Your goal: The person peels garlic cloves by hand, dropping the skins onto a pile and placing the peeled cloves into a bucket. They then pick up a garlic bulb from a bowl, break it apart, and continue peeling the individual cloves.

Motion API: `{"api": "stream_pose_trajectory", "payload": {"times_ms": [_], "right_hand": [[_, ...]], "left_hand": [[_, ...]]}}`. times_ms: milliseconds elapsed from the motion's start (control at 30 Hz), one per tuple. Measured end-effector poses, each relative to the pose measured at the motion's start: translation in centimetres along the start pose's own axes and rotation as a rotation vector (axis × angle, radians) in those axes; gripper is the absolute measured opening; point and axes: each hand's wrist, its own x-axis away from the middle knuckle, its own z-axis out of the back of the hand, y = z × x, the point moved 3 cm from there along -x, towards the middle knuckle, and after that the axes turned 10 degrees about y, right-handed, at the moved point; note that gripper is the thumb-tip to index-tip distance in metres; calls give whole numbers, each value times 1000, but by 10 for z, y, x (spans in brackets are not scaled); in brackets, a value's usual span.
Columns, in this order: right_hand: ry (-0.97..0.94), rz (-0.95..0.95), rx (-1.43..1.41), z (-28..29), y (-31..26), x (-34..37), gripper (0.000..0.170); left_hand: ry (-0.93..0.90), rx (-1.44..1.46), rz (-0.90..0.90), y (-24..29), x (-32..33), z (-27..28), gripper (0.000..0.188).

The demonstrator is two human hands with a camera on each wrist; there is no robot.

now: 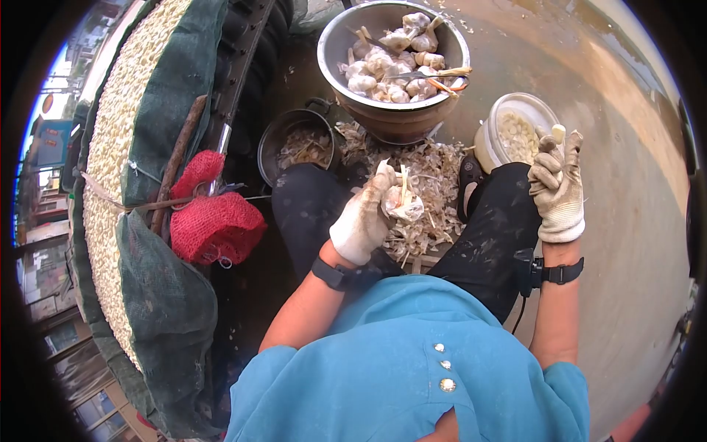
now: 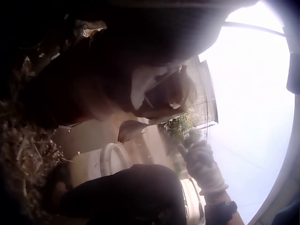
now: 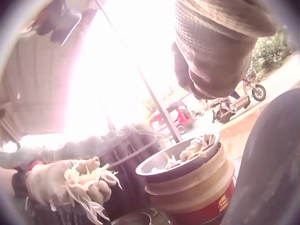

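Left hand (image 1: 366, 214) grips garlic bulb (image 1: 405, 207); right hand (image 1: 556, 188) pinches pale clove (image 1: 559, 134), tub (image 1: 484, 147) near, presumably for easy reach.

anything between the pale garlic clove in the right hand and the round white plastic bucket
In the head view, nothing visible stands between the clove and the open mouth of the bucket except the right hand and the bucket's rim.

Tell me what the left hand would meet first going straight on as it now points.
Probably the outer wall of the large bowl holding garlic bulbs, ahead of the left hand in the head view; depth is unclear, so passing above it is possible.
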Motion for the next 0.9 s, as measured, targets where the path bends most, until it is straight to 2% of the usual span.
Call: {"api": "stream_pose_trajectory", "payload": {"times_ms": [67, 133, 200, 333, 400, 467, 533, 600, 700, 767, 900], "right_hand": [[-18, -57, -35, 10, 3, -1, 44], [-87, -87, 359, 4, 30, 13, 36], [-160, -111, 597, 11, 58, 25, 29], [-56, -260, 1261, 4, 111, 38, 27], [-155, -57, 1268, 17, 132, 33, 20], [-132, -131, 1197, 18, 135, 30, 19], [-119, -152, 1140, 9, 131, 34, 18], [-106, -173, 1083, 9, 130, 34, 17], [-162, -195, 1018, 16, 126, 30, 15], [-121, -321, 1077, 18, 124, 31, 14], [-181, -377, 975, 29, 128, 34, 16]], "left_hand": [[-68, 249, 141, -7, -1, -2, 43], [-100, 172, 131, -3, 2, -6, 42], [-132, 96, 120, 1, 5, -13, 42], [-167, -39, 3, 12, 14, -36, 46], [-170, -126, -51, 13, 17, -37, 48], [-129, -175, -5, 5, 16, -30, 48], [-174, -178, 9, 12, 22, -39, 47], [-103, -326, -5, 12, 23, -39, 50], [-71, -367, -17, 7, 19, -35, 50], [-58, -434, -15, 9, 19, -33, 48], [-27, -618, -64, 21, 26, -42, 42]]}}
